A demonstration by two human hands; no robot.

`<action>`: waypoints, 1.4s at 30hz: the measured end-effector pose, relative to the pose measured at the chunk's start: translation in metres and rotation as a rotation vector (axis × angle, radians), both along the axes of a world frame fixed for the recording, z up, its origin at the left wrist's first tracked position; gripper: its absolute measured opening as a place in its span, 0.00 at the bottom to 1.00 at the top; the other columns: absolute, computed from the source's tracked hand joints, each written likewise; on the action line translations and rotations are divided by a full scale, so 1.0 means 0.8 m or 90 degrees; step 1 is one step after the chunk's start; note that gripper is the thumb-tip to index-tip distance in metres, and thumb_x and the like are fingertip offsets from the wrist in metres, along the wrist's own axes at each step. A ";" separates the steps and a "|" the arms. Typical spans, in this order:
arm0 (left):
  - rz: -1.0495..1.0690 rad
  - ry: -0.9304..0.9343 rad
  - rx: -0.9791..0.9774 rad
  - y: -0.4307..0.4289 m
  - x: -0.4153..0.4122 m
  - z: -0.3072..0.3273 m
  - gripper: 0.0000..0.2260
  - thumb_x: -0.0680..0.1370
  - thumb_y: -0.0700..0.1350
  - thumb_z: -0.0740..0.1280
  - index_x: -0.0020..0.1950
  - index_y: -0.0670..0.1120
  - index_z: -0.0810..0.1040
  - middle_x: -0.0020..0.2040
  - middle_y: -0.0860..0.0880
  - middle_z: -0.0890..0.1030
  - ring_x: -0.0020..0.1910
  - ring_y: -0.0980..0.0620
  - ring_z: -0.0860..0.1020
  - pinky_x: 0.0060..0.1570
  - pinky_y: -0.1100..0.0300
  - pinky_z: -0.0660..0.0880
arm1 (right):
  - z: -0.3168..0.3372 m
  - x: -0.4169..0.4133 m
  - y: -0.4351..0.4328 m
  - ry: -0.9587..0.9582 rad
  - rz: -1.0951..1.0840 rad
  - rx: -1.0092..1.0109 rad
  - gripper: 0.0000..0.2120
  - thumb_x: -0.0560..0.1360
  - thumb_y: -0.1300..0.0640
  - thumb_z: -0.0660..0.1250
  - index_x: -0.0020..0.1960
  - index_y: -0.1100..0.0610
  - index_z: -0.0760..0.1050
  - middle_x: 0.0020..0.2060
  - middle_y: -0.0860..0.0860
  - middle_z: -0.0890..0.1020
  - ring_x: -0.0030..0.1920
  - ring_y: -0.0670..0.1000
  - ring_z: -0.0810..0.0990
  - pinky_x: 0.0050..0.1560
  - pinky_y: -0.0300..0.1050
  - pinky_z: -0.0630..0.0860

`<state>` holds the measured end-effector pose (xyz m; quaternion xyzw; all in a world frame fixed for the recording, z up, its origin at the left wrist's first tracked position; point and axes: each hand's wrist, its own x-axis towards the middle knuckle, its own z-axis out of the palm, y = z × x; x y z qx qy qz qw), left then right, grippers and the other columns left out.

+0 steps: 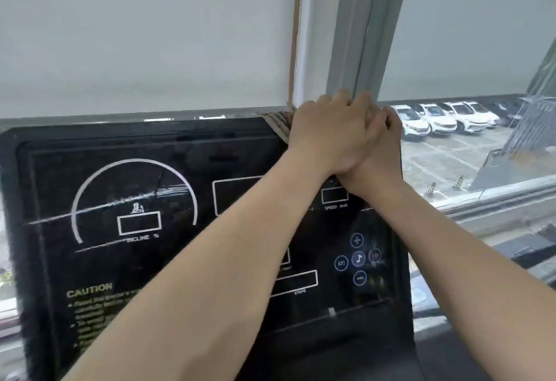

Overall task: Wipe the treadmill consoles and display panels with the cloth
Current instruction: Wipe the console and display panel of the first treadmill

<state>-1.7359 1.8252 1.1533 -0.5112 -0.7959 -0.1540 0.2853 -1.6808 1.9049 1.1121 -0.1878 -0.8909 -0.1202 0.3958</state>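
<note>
The cloth (278, 128) lay at the top right corner of the console (90, 137), only a striped edge showing just left of my stacked hands, so the streaked display panel (105, 260) stretched away leftward and down from the fingers. My left hand (328, 137) lay over my right hand (383, 155) and nearer the panel, both pressing on the cloth. Whether their bent fingers actually gripped it, I couldn't tell.

Window frame (367, 34) crowds console (150, 140) top-right corner.
</note>
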 end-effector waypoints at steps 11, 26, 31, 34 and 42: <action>-0.133 0.076 -0.070 0.030 0.089 -0.140 0.21 0.82 0.54 0.51 0.74 0.54 0.66 0.78 0.49 0.59 0.77 0.48 0.54 0.74 0.48 0.49 | -0.158 0.094 0.003 0.030 -0.024 -0.236 0.31 0.78 0.44 0.47 0.78 0.54 0.47 0.77 0.59 0.55 0.77 0.58 0.54 0.75 0.57 0.53; -0.031 0.082 -0.083 -0.031 0.066 -0.131 0.24 0.82 0.58 0.48 0.78 0.55 0.55 0.79 0.50 0.53 0.78 0.51 0.50 0.74 0.54 0.46 | -0.119 0.126 -0.008 -0.130 0.138 -0.249 0.37 0.76 0.40 0.52 0.79 0.47 0.40 0.79 0.46 0.42 0.77 0.47 0.37 0.76 0.57 0.44; 0.093 0.139 -0.013 -0.033 0.022 -0.082 0.24 0.83 0.58 0.48 0.78 0.53 0.57 0.79 0.46 0.53 0.78 0.47 0.51 0.74 0.51 0.47 | -0.105 0.115 -0.004 0.080 0.197 -0.229 0.23 0.79 0.52 0.62 0.74 0.53 0.68 0.75 0.50 0.65 0.76 0.51 0.58 0.72 0.53 0.59; 0.080 0.152 -0.033 -0.030 0.052 -0.128 0.25 0.83 0.58 0.50 0.78 0.51 0.56 0.79 0.44 0.52 0.78 0.45 0.50 0.74 0.49 0.48 | -0.151 0.141 0.001 0.223 0.205 -0.326 0.14 0.75 0.62 0.68 0.61 0.58 0.79 0.60 0.53 0.78 0.60 0.51 0.74 0.61 0.36 0.68; -0.176 0.098 -0.114 -0.049 0.103 -0.209 0.14 0.78 0.50 0.65 0.63 0.52 0.75 0.76 0.43 0.62 0.77 0.43 0.55 0.73 0.46 0.54 | -0.200 0.185 0.029 0.194 0.179 -0.366 0.08 0.71 0.66 0.65 0.46 0.60 0.80 0.42 0.53 0.78 0.41 0.44 0.72 0.43 0.35 0.68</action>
